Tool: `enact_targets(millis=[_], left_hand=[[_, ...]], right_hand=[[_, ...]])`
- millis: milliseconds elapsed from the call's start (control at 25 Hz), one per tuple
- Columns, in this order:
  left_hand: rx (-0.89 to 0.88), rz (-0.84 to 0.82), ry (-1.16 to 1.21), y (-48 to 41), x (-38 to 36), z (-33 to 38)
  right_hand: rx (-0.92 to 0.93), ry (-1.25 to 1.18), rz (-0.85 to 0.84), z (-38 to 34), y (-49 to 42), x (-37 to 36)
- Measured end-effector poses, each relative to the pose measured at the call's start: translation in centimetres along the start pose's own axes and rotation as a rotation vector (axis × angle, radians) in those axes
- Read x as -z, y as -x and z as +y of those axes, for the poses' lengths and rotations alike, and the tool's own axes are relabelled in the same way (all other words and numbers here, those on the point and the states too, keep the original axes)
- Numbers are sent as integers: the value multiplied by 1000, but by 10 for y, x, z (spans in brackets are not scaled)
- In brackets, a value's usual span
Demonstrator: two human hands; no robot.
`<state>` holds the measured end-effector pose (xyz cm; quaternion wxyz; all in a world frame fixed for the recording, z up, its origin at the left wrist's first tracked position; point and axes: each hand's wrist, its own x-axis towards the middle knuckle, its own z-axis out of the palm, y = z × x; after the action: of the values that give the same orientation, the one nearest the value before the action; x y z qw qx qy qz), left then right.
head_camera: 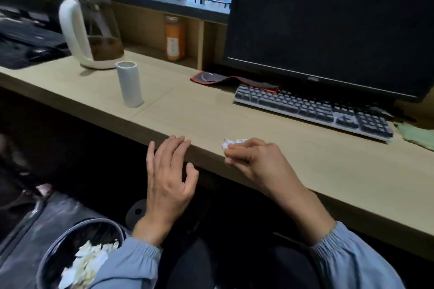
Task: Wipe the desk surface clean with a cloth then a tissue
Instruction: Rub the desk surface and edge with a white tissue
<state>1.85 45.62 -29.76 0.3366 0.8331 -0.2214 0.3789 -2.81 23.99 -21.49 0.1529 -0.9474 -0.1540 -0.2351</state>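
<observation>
Blue sleeves (352,258) fill the bottom of the view. Beside the left one stands a round bin (94,220) holding crumpled white paper. The left grip (169,176) is empty, with its fingers spread and relaxed. Its fingertips reach the front edge of the desk (211,119), though whether they touch the wood cannot be told. The right grip (256,159) is curled round a small crumpled white tissue (234,142), pinching it between thumb and fingers at the front edge of the desk, just right of the left grip. A green cloth (418,135) lies at the far right of the desk, just beside the end of the keyboard (312,108) and well apart from both grips. Behind the keyboard stands a dark monitor (328,19), and a black mouse pad with a red edge (230,80) lies partly under the keyboard's left end. Further left a white paper roll (129,85) stands upright, with a kettle (91,30) holding brown liquid behind it. An orange bottle (175,38) sits in a shelf nook at the back.
</observation>
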Motion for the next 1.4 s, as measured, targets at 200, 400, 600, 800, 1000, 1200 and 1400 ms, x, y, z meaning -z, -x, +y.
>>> enact_targets(millis=[200, 400, 600, 800, 1000, 1200, 1400], left_hand=[[143, 47, -64, -12, 25, -61], [284, 60, -15, -27, 37, -94], [332, 83, 20, -25, 38, -99], [343, 95, 62, -37, 43, -84], [301, 36, 87, -42, 39, -61], [198, -29, 134, -42, 22, -18], [30, -96, 203, -33, -11, 38]], right_hand=[[4, -29, -87, -56, -90, -60], [14, -16, -134, -92, -150, -98], [8, -22, -165, -115, -179, -114], [59, -112, -184, -110, -176, -105], [80, -122, -208, -89, -145, -78], [53, -71, -201, -42, -95, -30], [-53, 37, -212, 1, -21, 29]])
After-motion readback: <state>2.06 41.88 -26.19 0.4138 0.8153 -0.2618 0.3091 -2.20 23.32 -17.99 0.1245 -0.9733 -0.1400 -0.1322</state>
